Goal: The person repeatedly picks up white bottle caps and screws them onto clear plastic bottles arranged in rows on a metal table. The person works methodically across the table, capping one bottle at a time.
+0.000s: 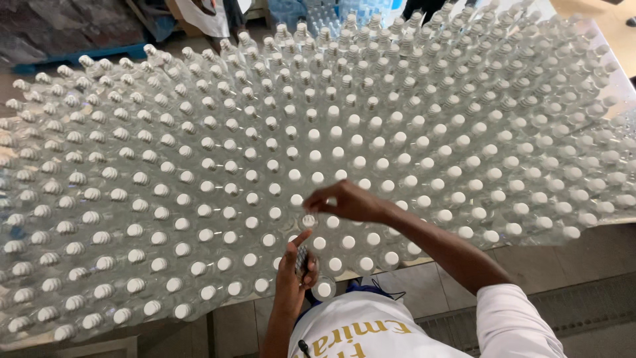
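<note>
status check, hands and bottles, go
Right hand pinching a white cap on a clear bottle. Left hand gripping a small dark tool. Capped bottles packed all around.

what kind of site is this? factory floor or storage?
Probably a small bottling or packing workshop. A table is packed with capped clear plastic bottles, more bottle packs are stacked behind, and the right hand is at a white cap while the left hand holds a small dark object.
</note>
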